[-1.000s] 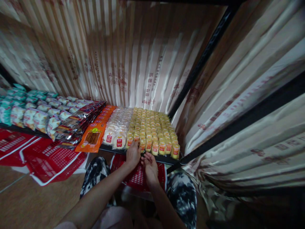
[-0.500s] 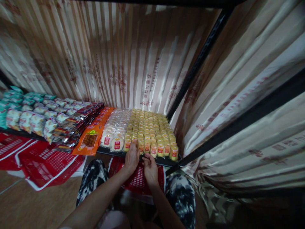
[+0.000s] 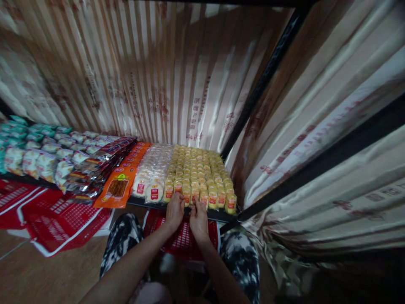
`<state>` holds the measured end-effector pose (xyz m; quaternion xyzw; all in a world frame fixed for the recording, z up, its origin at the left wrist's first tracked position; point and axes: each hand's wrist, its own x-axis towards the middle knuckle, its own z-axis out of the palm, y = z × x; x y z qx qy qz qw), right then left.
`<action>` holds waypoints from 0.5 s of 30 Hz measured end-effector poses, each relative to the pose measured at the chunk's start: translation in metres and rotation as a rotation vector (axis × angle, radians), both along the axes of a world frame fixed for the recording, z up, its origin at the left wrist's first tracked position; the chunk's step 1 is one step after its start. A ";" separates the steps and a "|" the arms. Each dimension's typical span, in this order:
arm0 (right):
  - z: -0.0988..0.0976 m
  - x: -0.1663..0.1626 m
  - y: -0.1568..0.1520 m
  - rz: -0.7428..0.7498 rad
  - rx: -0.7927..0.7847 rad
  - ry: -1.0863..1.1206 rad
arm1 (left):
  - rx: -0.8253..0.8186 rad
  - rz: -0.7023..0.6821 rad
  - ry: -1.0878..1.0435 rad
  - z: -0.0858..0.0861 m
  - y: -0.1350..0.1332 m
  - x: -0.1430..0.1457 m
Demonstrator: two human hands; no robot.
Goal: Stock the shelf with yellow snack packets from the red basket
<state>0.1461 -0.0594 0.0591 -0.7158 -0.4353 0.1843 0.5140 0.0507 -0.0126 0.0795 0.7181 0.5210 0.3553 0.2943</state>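
Observation:
Small yellow snack packets (image 3: 202, 169) with red and orange labels stand in tight rows at the shelf's right end. My left hand (image 3: 175, 211) is at the front row, its fingers closed at the lower edge of a packet (image 3: 177, 186). Just to its right, my right hand (image 3: 198, 218) has its thumb and fingers closed at another front packet (image 3: 195, 188). The fingertips partly cover the labels, and their exact hold is hard to see. Left of these rows are round white packaged snacks (image 3: 154, 193) in clear wrap.
An orange snack bag (image 3: 117, 185), dark shiny packets (image 3: 91, 173) and white-and-green packets (image 3: 44, 156) fill the shelf leftward. Red baskets (image 3: 66, 219) sit below. A black metal post (image 3: 262, 84) and a diagonal bar (image 3: 316, 164) border the right, before pleated curtains (image 3: 190, 76).
My right hand has risen from the shelf's front edge to the face of a front packet. My left hand has shifted down slightly along the front row.

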 end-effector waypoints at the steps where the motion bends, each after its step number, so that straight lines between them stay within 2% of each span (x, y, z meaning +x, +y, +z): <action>1: 0.000 0.000 0.001 -0.001 -0.001 -0.014 | 0.009 -0.008 0.004 -0.001 0.000 0.000; 9: 0.006 -0.002 -0.002 0.062 0.048 0.002 | -0.037 -0.009 0.067 -0.002 -0.001 0.002; 11: 0.007 0.000 -0.010 0.052 0.073 -0.073 | -0.037 -0.002 0.091 0.000 -0.002 0.001; 15: 0.005 0.008 -0.031 -0.070 0.096 -0.289 | 0.036 -0.033 0.087 0.005 -0.003 -0.002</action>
